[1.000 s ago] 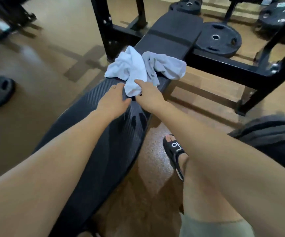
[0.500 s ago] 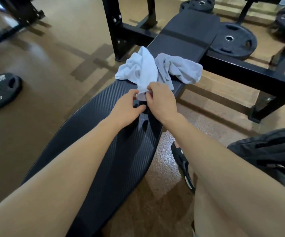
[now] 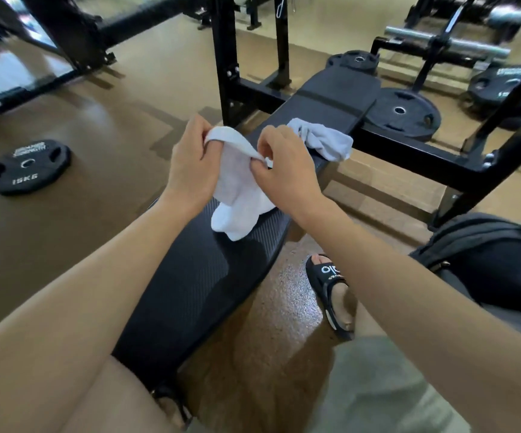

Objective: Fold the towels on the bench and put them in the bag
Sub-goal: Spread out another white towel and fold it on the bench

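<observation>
A white towel [image 3: 239, 195] hangs above the black bench [image 3: 196, 285], its lower end touching the pad. My left hand [image 3: 190, 164] grips its upper edge on the left. My right hand [image 3: 284, 170] pinches the same edge on the right. A second, grey-white towel [image 3: 324, 140] lies crumpled farther along the bench, beyond my right hand. The black bag [image 3: 496, 264] sits on the floor at the right, partly hidden by my right arm.
A 15 kg weight plate [image 3: 29, 165] lies on the floor at the left. More plates [image 3: 401, 114] and the black rack frame [image 3: 409, 151] stand beyond the bench. My sandalled foot [image 3: 334, 292] is on the floor right of the bench.
Both hands have lifted the white towel off the bench and pulled it toward me, apart from the grey towel, which stays on the pad. The view has tilted up.
</observation>
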Demonstrator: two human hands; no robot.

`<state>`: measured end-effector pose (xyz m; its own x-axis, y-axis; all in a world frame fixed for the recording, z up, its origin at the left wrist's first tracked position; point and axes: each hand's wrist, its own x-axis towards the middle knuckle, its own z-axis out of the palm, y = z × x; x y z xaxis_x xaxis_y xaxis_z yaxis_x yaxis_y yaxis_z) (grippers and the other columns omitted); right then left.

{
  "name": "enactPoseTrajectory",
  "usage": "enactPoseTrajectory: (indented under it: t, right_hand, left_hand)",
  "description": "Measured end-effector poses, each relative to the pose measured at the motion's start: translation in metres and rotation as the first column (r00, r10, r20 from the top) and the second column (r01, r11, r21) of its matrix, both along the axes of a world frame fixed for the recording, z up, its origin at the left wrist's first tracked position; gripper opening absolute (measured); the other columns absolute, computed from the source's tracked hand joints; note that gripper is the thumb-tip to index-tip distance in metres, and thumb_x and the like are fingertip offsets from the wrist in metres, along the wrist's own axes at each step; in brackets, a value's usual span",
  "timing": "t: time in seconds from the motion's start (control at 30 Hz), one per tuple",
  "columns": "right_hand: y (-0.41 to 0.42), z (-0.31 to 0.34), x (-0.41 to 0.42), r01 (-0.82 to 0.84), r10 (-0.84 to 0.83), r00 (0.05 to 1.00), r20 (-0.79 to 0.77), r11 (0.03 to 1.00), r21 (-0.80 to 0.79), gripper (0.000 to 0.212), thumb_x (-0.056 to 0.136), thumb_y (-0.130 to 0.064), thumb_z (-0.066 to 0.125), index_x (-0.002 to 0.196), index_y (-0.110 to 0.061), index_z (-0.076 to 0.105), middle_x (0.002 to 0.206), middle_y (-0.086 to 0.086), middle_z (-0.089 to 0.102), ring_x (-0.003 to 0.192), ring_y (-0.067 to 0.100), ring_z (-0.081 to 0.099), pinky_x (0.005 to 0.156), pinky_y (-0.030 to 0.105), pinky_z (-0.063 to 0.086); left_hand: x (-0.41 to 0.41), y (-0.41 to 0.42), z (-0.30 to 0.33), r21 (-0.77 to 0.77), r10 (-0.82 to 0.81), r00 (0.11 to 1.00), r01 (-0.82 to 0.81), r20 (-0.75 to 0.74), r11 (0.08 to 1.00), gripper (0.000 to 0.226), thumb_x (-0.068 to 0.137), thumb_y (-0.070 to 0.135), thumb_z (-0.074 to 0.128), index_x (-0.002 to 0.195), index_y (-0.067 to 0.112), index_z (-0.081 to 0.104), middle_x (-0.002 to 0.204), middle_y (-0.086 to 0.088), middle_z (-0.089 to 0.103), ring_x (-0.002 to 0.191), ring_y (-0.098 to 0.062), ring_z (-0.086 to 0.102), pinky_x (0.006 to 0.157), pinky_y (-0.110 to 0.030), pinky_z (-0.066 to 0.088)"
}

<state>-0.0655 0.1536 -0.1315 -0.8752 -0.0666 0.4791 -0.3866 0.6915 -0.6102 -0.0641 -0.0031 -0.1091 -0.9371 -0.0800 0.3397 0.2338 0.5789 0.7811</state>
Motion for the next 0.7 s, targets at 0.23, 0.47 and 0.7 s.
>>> enactPoseTrajectory:
  t: [0.23,0.47,0.7]
  right_hand:
    - [0.0,0.019,0.033,0.018,0.002,0.99,0.144,0.991,-0.135,0.023,0.089,-0.012,0.057,0.072,-0.011,0.041,0.06,-0.003,0.035,0.056,0.01,0.026,0.053,0.026,0.022]
    - [-0.008,0.052,0.052,-0.121,0.137,0.932,0.335,0.99,-0.069,0.023,0.087,-0.023,0.066,0.081,-0.004,0.054,0.066,-0.004,0.051,0.058,0.01,0.048,0.052,0.025,0.043]
    - [-0.028,0.068,0.063,-0.205,0.232,0.923,0.308,0.972,-0.117,0.013,0.086,-0.025,0.067,0.088,-0.019,0.056,0.078,-0.007,0.059,0.069,0.006,0.051,0.061,0.021,0.042]
  left_hand:
    - [0.044,-0.032,0.017,-0.189,-0.014,1.0,0.01,-0.017,0.982,0.016,0.1,0.023,0.044,0.088,0.013,0.042,0.073,0.003,0.049,0.065,-0.012,0.04,0.06,-0.032,0.035]
    - [0.067,-0.044,0.04,-0.174,-0.039,0.999,0.043,0.024,0.984,0.031,0.097,0.026,0.051,0.081,0.0,0.05,0.076,-0.02,0.056,0.069,-0.042,0.055,0.061,-0.051,0.047]
    - [0.08,-0.036,0.054,-0.256,-0.135,0.99,0.125,-0.025,0.959,0.031,0.092,0.026,0.058,0.071,0.009,0.044,0.063,0.006,0.042,0.058,-0.007,0.036,0.054,-0.02,0.03]
